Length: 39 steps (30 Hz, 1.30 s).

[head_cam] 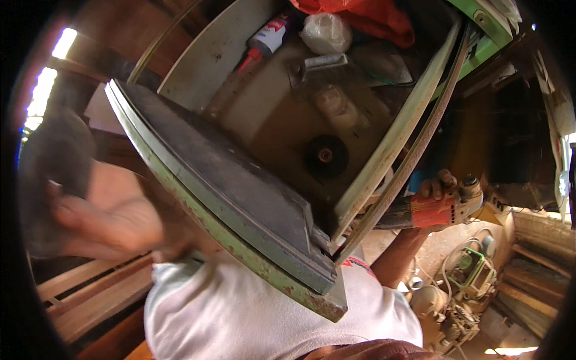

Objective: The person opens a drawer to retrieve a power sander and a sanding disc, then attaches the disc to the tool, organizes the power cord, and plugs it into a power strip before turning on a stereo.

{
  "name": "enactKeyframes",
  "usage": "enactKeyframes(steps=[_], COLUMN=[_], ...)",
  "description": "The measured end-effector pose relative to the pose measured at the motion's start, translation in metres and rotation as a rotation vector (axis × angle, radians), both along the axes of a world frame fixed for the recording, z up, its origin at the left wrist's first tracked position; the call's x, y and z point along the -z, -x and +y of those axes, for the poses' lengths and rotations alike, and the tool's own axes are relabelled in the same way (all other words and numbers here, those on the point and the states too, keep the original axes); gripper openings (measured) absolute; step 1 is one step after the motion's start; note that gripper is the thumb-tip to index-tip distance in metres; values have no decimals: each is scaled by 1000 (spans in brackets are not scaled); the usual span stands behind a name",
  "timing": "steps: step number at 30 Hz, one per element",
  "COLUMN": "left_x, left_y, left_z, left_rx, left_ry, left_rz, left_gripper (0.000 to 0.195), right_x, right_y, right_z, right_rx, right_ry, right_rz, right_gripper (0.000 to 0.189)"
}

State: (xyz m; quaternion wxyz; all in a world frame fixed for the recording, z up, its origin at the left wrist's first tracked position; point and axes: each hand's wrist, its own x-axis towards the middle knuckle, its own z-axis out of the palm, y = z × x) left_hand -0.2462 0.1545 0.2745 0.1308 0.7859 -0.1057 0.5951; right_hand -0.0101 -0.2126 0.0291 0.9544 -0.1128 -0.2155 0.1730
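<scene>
An open metal drawer with a chipped green front (231, 252) lies before my white shirt. My left hand (112, 216), left of the drawer front, grips a dark, flat, disc-like thing (58, 157) that is blurred. To the right of the drawer, my right hand (432, 189) is closed around a red and black angle grinder (432, 210), its metal head pointing right. Inside the drawer lie a black abrasive disc (326, 157) with a centre hole, a white glue bottle (270, 36) with a red nozzle, and crumpled clear plastic (326, 33).
Red plastic or cloth (387, 22) fills the drawer's far end. Motor-like machinery (463, 292) with hoses stands on the floor at lower right. Wooden boards (531, 265) are stacked beyond it, and wooden slats (99, 297) lie at lower left.
</scene>
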Motion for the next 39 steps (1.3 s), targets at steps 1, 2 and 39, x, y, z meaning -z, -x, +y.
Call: enactKeyframes(steps=[1,2,39], left_x=[22,43,182], left_y=[-6,-11,-262], left_z=[-19,-39,-165], left_rx=[-126,-249,1657], left_ry=[81,172,1923], left_rz=[-179,-348,1112], left_gripper=[38,39,49], right_x=[8,12,-3], right_y=[-7,-9,39], right_z=[-4,-5,7], right_rx=[-47,-103,301], right_ry=[-29,-55,68], right_rz=[-19,-37,342], right_gripper=[46,46,82])
